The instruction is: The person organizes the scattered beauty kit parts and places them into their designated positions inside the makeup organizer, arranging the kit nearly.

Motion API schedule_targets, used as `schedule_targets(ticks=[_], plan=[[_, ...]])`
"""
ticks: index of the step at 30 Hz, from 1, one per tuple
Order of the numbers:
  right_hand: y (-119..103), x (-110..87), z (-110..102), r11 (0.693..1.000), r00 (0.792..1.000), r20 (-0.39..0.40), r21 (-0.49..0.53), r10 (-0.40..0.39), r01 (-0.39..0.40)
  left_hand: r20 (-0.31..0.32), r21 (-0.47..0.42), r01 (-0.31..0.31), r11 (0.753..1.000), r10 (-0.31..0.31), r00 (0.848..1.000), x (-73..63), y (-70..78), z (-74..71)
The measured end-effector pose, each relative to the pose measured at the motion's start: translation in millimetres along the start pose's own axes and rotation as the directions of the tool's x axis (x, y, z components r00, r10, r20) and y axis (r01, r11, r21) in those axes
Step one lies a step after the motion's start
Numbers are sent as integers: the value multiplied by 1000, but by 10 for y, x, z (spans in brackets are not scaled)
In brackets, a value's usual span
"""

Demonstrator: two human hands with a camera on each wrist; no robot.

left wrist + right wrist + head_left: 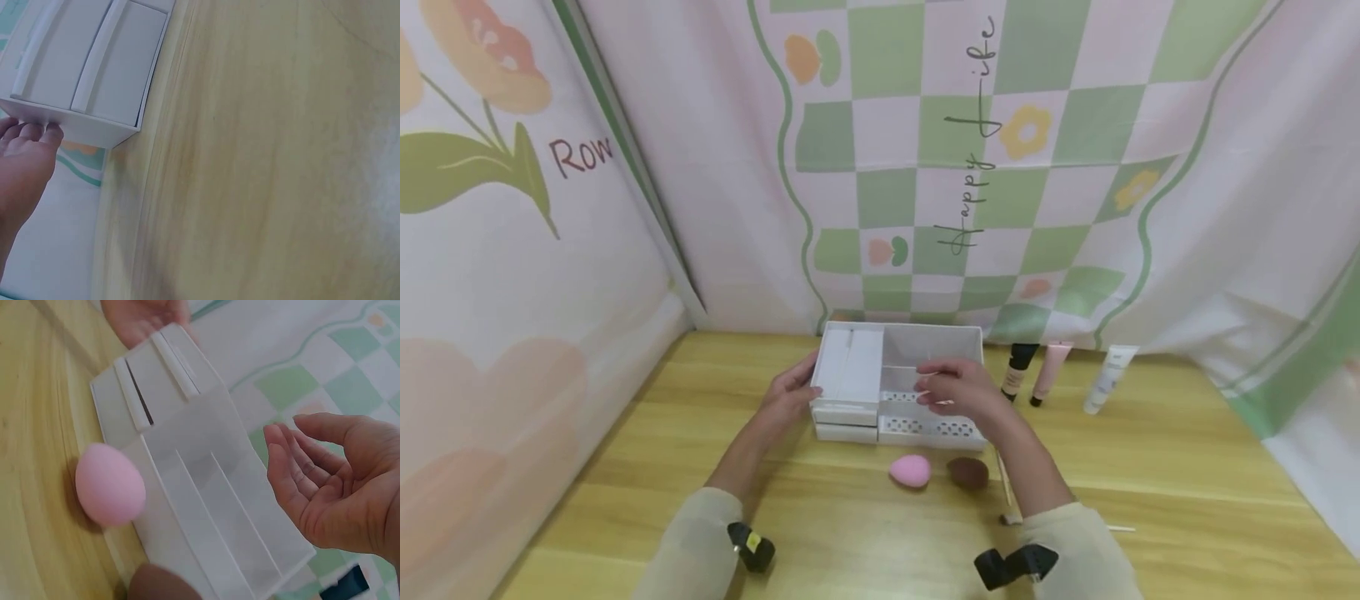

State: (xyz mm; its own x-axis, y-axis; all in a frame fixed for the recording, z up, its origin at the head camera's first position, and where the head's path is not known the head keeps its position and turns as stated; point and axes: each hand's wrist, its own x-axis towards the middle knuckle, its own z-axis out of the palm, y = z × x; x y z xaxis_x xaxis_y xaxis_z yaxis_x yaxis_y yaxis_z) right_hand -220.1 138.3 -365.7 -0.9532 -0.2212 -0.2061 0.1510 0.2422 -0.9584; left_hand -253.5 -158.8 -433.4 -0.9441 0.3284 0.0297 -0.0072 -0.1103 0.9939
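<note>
A white desktop organizer (852, 367) stands on the table, with two drawers at its left front and open compartments on the right. My left hand (790, 392) touches its left side, fingers against the side wall and thumb by the front corner. The left wrist view shows those fingertips at the drawer unit (94, 128). Over the compartments, my right hand (962, 390) hovers with loosely bent fingers and holds nothing; its bare palm (340, 500) shows in the right wrist view. In front lie a pink makeup sponge (911, 472) and a brown makeup sponge (968, 473).
Right of the organizer stand a black-capped tube (1018, 371), a pink tube (1051, 373) and a white tube (1108, 379). A makeup brush (1006, 487) lies near the right forearm, partly hidden. A patterned curtain (887, 192) hangs right behind the organizer.
</note>
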Motion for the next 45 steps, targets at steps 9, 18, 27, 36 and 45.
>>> schedule_targets(ticks=[9,18,27,36,45], plan=[[304,-288,-374,998,994,-97,-52,-45,40,19,19,-14,1000,14,1000,-11,-25,-16],[658,-457,-754,1000,984,-180,-22,-10,6,24,3,-26,1000,25,999,-4,-25,-4],[929,-589,-897,998,971,-236,-52,27,-41,30,-5,-57,998,57,998,-19,-32,3],[1016,-641,-849,960,941,-335,-252,34,-125,25,0,-45,999,45,999,-12,-43,-9],[1093,-674,-827,927,931,-355,-312,89,-208,24,-6,-36,999,36,999,-15,-35,-5]])
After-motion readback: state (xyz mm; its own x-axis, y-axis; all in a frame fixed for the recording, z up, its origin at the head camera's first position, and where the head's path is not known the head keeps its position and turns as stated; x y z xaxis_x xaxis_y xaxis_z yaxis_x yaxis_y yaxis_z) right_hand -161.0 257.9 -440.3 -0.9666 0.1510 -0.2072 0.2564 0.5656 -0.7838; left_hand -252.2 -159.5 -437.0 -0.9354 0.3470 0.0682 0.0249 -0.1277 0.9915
